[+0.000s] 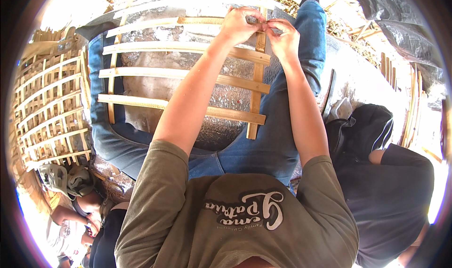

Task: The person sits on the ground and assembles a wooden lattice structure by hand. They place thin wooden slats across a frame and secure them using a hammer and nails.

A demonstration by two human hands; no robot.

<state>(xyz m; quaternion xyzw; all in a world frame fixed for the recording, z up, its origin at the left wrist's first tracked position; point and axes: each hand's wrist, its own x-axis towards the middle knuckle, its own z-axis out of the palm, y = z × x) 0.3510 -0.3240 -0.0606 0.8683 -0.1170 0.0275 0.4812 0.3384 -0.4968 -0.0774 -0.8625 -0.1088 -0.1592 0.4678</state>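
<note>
A ladder-like frame of pale wooden slats lies across my spread legs, its slats crossing a right-hand strip and a thinner left-hand strip. Both hands meet at the far right joint. My left hand lies over the end of a far slat, thumb and forefinger closed at the crossing. Facing it, my right hand is pinched at the same spot, fingertips almost touching the left ones. Whatever sits between the fingertips is too small to make out.
Stacked slatted panels stand at the left. A person in black sits close on my right; other people are at lower left. A dark strip-like tool lies beyond my right knee. Dark plastic sheeting hangs at upper right.
</note>
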